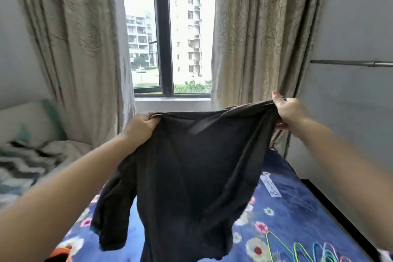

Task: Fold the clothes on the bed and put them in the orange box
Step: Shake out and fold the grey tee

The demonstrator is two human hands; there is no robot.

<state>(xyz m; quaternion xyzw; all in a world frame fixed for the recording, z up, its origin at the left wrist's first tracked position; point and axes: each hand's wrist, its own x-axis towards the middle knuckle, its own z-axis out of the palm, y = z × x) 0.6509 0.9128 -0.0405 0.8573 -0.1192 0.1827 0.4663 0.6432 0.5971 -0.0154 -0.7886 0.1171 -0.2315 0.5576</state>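
A dark shirt (191,172) hangs in the air above the blue floral bedsheet (297,204), its hem cut off below. The left hand (141,127) and right hand (290,110) each grip a shoulder. Coloured hangers (302,249) lie bottom right, partly cropped.

Bright, blown-out daylight from the window (170,32) beyond the hands; room dimmer. Motion-blurred forearms, soft detail, wide-angle bending at edges.

white tag (270,187) on blue floral bedsheet (297,204): I saw cursive script, too blurred to read
other text: I found none legible
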